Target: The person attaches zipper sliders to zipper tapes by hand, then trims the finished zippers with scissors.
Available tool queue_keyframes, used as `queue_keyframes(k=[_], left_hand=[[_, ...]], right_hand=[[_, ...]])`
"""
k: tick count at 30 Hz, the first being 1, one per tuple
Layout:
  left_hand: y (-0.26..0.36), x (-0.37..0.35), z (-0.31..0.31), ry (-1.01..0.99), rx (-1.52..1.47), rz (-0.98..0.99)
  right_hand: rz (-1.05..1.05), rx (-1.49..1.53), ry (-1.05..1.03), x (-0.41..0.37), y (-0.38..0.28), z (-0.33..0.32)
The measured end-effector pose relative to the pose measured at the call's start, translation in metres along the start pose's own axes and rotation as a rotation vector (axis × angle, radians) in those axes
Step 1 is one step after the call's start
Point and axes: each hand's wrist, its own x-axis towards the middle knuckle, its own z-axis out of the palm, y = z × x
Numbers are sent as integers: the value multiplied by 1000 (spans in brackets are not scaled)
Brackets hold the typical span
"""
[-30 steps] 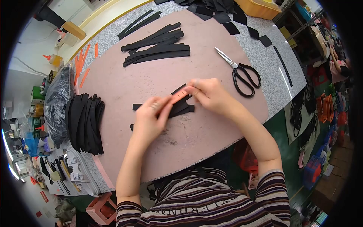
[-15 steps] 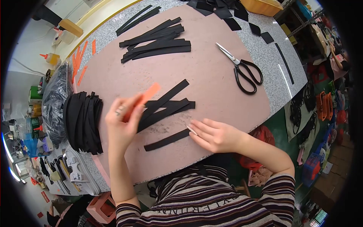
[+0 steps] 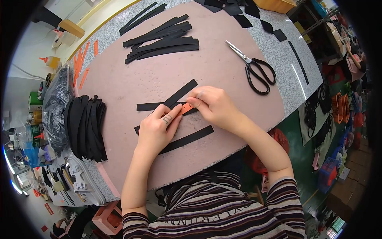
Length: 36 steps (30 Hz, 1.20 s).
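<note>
My left hand [image 3: 160, 124] is closed, its thumb and fingertips holding a short orange strip [image 3: 186, 108] with small dark marks along it. The orange strip lies over a black fabric strip, partly hidden under my fingers. My right hand [image 3: 213, 104] is pinched at the strip's far end around a thin, whitish pen-like stick [image 3: 200, 94], mostly covered by the fingers. Just beyond my hands, another black strip [image 3: 184, 91] slants away. A separate black strip [image 3: 189, 139] rests nearer my body.
Black-handled scissors [image 3: 256, 71] lie at the right. Several black strips [image 3: 163, 46] are piled at the back, and a thick bundle of them [image 3: 85, 127] sits at the left by a plastic bag [image 3: 59, 107]. More orange strips [image 3: 81, 63] lie at the far left edge.
My left hand has brought the orange strip down onto a black strip. My right hand has left the near black strip and moved up and away to meet it. The near strip has shifted right.
</note>
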Motion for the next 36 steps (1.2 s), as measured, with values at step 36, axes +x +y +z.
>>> queue_keyframes(k=[36], left_hand=[[1, 3, -10, -53, -101, 2]], right_hand=[[14, -170, 49, -61, -27, -37]])
